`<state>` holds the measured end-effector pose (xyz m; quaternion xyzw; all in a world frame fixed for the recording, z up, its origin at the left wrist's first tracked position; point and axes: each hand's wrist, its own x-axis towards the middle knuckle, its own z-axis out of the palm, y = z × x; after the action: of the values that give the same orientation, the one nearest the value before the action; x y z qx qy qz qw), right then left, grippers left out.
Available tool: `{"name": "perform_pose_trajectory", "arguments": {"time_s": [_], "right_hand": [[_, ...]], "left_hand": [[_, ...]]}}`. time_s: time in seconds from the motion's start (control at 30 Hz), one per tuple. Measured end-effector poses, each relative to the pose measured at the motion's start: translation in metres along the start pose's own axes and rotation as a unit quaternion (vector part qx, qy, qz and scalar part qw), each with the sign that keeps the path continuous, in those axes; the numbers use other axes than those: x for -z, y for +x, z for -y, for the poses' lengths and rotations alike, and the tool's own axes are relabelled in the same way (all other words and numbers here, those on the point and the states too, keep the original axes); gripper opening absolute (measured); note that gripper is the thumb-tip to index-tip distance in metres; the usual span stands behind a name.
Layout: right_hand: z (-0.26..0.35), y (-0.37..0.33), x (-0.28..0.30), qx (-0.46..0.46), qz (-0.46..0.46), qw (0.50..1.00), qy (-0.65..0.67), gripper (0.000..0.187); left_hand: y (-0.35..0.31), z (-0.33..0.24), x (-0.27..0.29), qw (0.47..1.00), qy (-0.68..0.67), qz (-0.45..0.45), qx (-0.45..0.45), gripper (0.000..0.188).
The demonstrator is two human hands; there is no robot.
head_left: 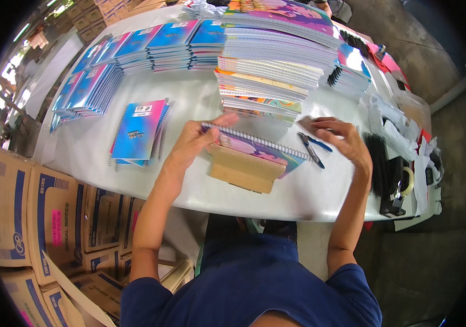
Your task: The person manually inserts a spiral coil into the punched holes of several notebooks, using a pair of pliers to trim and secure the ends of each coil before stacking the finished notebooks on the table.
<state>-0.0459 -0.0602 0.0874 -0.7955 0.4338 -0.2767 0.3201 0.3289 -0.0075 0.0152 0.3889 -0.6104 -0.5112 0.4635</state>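
My left hand grips the left end of a spiral notebook with a purple illustrated cover, its wire coil running along the upper edge. Against the notebook's near side is a folded brown cardboard piece. Just right of the coil, my right hand hovers over the table with bent fingers. Motion smears its fingertips, so whether they hold anything is unclear. Beneath that hand lie pliers with dark blue handles, close to the coil's right end.
Behind the hands rises a tall stack of notebooks. Blue-pink notebooks lie at left, with more piles behind. Black coils, a tape roll and plastic wrap sit at right. Cartons stand beside the table.
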Motion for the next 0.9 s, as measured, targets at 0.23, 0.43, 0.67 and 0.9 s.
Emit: {"name": "perform_pose_trajectory", "arguments": {"time_s": [0.23, 0.43, 0.67, 0.9], "right_hand": [[-0.128, -0.062, 0.003, -0.009, -0.196, 0.836, -0.512, 0.026], [-0.114, -0.055, -0.095, 0.007, -0.173, 0.904, -0.392, 0.047], [-0.026, -0.073, -0.103, -0.029, -0.174, 0.963, -0.202, 0.046], [0.058, -0.101, -0.128, 0.179, -0.093, 0.966, -0.16, 0.048]], "left_hand": [[-0.008, -0.122, 0.005, 0.947, 0.077, -0.257, -0.175, 0.05], [-0.071, -0.104, -0.049, 0.973, 0.198, -0.068, -0.101, 0.046], [-0.056, -0.026, -0.12, 0.798, 0.56, -0.155, -0.157, 0.054], [-0.057, -0.033, -0.123, 0.774, 0.597, -0.155, -0.145, 0.056]]}}
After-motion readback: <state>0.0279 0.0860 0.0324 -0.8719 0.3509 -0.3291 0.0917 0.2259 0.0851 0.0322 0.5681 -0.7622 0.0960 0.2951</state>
